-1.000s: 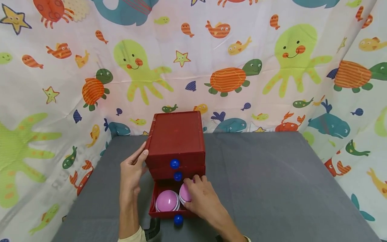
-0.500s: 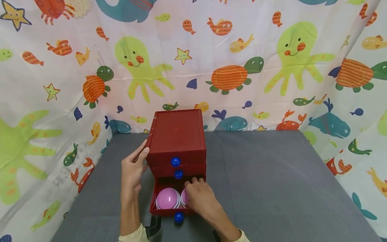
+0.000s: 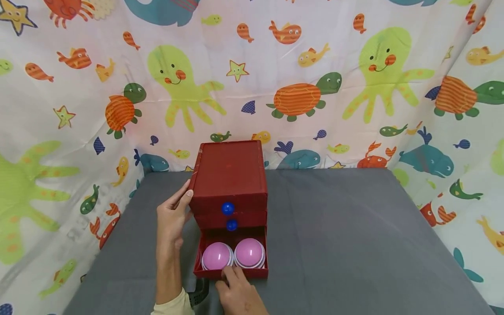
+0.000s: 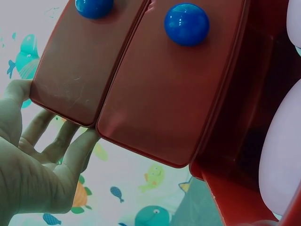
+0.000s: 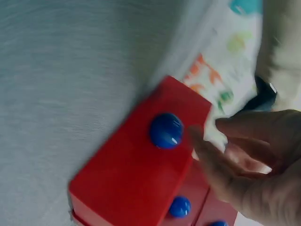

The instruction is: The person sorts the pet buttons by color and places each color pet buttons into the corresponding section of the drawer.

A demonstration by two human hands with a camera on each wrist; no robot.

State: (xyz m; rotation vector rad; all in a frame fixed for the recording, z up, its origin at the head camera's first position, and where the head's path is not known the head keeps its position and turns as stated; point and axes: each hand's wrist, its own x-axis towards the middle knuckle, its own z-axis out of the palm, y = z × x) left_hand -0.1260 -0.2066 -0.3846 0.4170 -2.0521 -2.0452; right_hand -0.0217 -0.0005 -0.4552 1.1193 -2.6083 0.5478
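Observation:
A dark red drawer cabinet (image 3: 230, 170) with blue ball knobs stands on the table. Its bottom drawer (image 3: 253, 273) is pulled out. Two pink domes with white rims lie side by side inside: a left dome (image 3: 217, 256) and a right dome (image 3: 250, 252); their exact kind is unclear. My left hand (image 3: 172, 218) rests its nearly straight fingers against the cabinet's upper left side. In front of the drawer is my right hand (image 3: 238, 291), its thumb and fingers apart beside the bottom blue knob (image 5: 166, 130), with a small gap to it. That knob is hidden in the head view.
A grey cloth (image 3: 334, 236) covers the table on both sides of the cabinet. Behind and at the sides hangs a white curtain (image 3: 252, 61) printed with sea animals. A black strap piece (image 3: 199, 292) sits by my left wrist.
My right hand has let go of the right dome, come out of the drawer and moved down toward the drawer's front. My left hand stays on the cabinet's side.

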